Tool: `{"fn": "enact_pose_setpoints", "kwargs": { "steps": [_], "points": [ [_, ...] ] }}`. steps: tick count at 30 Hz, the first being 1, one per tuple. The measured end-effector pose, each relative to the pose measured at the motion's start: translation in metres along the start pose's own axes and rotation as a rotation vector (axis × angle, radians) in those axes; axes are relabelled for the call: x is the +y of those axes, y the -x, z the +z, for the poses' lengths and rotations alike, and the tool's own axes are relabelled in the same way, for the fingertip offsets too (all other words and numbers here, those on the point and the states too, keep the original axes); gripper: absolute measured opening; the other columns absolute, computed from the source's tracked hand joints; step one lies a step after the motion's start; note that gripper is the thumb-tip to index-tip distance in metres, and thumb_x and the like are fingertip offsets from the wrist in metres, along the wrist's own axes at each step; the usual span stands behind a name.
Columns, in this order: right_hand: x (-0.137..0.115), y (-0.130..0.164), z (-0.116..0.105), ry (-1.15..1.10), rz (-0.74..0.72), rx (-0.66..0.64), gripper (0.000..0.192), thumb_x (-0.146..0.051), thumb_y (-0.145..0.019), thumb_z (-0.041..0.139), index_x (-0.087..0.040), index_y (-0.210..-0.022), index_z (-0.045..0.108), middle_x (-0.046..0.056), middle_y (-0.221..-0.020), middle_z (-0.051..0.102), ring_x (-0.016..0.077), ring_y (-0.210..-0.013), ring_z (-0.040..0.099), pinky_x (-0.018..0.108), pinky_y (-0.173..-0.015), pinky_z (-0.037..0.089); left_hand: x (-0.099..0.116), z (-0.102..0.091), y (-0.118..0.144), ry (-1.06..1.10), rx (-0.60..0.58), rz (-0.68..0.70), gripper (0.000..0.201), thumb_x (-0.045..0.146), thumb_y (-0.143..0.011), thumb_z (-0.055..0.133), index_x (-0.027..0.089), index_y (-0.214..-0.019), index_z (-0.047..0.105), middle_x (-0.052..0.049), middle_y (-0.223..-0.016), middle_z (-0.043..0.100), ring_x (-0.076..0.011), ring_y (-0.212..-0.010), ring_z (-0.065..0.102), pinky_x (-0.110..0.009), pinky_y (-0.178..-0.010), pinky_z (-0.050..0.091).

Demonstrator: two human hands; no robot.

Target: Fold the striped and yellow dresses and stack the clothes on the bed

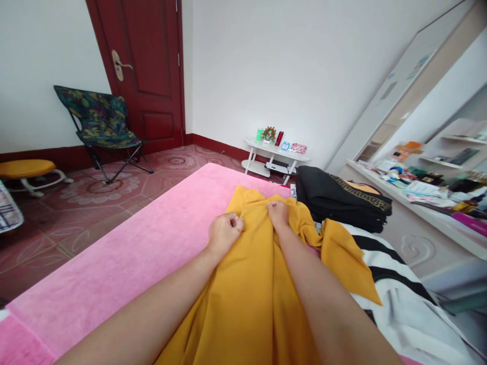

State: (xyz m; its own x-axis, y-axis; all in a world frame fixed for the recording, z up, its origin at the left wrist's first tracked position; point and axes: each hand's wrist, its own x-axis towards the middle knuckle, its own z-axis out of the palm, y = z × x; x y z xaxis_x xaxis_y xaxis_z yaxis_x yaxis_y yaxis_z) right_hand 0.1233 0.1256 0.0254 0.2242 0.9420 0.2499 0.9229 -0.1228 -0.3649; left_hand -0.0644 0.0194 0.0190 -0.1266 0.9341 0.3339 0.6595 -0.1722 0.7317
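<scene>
A mustard-yellow garment (243, 294) stretches away from me over a pink bed cover (152, 238); its exact kind is not plain. My left hand (225, 230) is closed on the garment's left side, fingers curled in. My right hand (278, 212) is also closed, pinching the cloth farther up and to the right. Between the two hands the fabric is drawn into folds. One yellow part, perhaps a sleeve, lies out to the right over black-and-white striped cloth (384, 276).
Folded black clothes (338, 195) are stacked right of the garment. Beyond the bed stands a small white table (276, 148) with small items. A cluttered dresser (426, 203) lines the right side. At left are a folding chair (102, 121), a yellow stool (26, 168) and a red door (148, 66).
</scene>
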Motion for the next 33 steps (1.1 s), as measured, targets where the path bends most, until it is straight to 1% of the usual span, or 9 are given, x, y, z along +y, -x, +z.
{"fn": "enact_pose_setpoints", "kwargs": {
  "steps": [4,8,12,16,20,25,28,30,33],
  "points": [
    [0.000,0.005,0.004,0.036,-0.043,0.034,0.020,-0.028,-0.082,0.051,-0.017,-0.091,0.065,0.011,-0.093,0.066,0.0222,-0.089,0.061,0.029,-0.075,0.044,-0.008,-0.005,-0.009,-0.111,-0.019,-0.109,0.024,0.037,-0.079,0.051,0.020,-0.064,0.061,0.000,-0.065,0.064,-0.0135,-0.061,0.057,-0.022,-0.053,0.032],
    [-0.005,0.016,-0.004,0.023,-0.159,0.098,0.031,-0.029,-0.086,0.048,-0.016,-0.113,0.056,0.013,-0.119,0.055,0.0245,-0.113,0.049,0.035,-0.094,0.038,-0.013,-0.005,-0.014,-0.156,-0.059,-0.128,0.029,0.044,-0.082,0.050,0.021,-0.072,0.065,-0.002,-0.074,0.067,-0.0163,-0.069,0.060,-0.024,-0.057,0.035],
    [-0.007,0.030,-0.002,-0.028,-0.485,-0.086,0.036,-0.030,-0.091,0.040,-0.019,-0.123,0.051,0.009,-0.130,0.050,0.0236,-0.124,0.040,0.039,-0.103,0.031,-0.013,-0.003,-0.015,-0.171,-0.069,-0.155,0.029,0.047,-0.081,0.053,0.022,-0.076,0.067,-0.002,-0.078,0.068,-0.0166,-0.073,0.060,-0.024,-0.061,0.039],
    [-0.014,0.056,-0.012,-0.042,-0.534,-0.231,0.038,-0.021,-0.087,0.043,-0.015,-0.124,0.051,0.012,-0.135,0.046,0.0246,-0.127,0.038,0.040,-0.105,0.029,-0.014,-0.004,-0.015,-0.182,-0.078,-0.152,0.028,0.045,-0.080,0.055,0.021,-0.076,0.068,-0.003,-0.082,0.069,-0.0164,-0.075,0.060,-0.024,-0.064,0.041],
    [-0.024,0.133,-0.070,-0.333,-0.766,-0.124,0.024,-0.025,-0.087,0.047,-0.017,-0.109,0.055,0.009,-0.114,0.058,0.0201,-0.111,0.050,0.033,-0.096,0.037,-0.016,-0.006,-0.015,-0.165,-0.092,-0.142,0.028,0.045,-0.080,0.054,0.021,-0.077,0.068,-0.003,-0.082,0.068,-0.0174,-0.076,0.060,-0.025,-0.067,0.042],
    [-0.022,0.259,-0.133,-0.243,-1.117,-0.419,0.021,-0.041,-0.081,0.059,-0.021,-0.085,0.058,0.005,-0.083,0.060,0.0195,-0.078,0.053,0.032,-0.071,0.040,-0.018,-0.004,-0.015,-0.123,-0.093,-0.152,0.029,0.046,-0.079,0.054,0.020,-0.077,0.067,-0.005,-0.083,0.067,-0.0190,-0.080,0.058,-0.027,-0.070,0.041],
    [-0.020,0.289,-0.132,-0.179,-1.013,-0.501,0.012,-0.032,-0.083,0.057,-0.021,-0.088,0.058,0.006,-0.090,0.060,0.0203,-0.083,0.052,0.032,-0.073,0.039,-0.019,-0.004,-0.013,-0.076,-0.116,-0.147,0.028,0.044,-0.080,0.053,0.019,-0.079,0.065,-0.006,-0.085,0.066,-0.0207,-0.083,0.058,-0.030,-0.073,0.042],
    [-0.022,0.284,-0.125,-0.279,-0.841,-0.521,0.007,-0.023,-0.085,0.050,-0.020,-0.082,0.056,0.003,-0.084,0.058,0.0170,-0.079,0.051,0.029,-0.071,0.038,-0.019,-0.006,-0.012,-0.040,-0.149,-0.120,0.026,0.040,-0.081,0.052,0.018,-0.084,0.065,-0.006,-0.086,0.066,-0.0197,-0.081,0.058,-0.030,-0.074,0.043],
    [-0.026,0.263,-0.118,-0.523,-0.525,-0.584,0.023,-0.027,-0.088,0.044,-0.019,-0.066,0.046,-0.003,-0.063,0.044,0.0112,-0.062,0.044,0.023,-0.058,0.033,-0.019,-0.013,-0.009,0.033,-0.233,-0.046,0.027,0.029,-0.081,0.052,0.017,-0.103,0.061,-0.005,-0.087,0.066,-0.0159,-0.076,0.058,-0.028,-0.075,0.045]
  ]
}}
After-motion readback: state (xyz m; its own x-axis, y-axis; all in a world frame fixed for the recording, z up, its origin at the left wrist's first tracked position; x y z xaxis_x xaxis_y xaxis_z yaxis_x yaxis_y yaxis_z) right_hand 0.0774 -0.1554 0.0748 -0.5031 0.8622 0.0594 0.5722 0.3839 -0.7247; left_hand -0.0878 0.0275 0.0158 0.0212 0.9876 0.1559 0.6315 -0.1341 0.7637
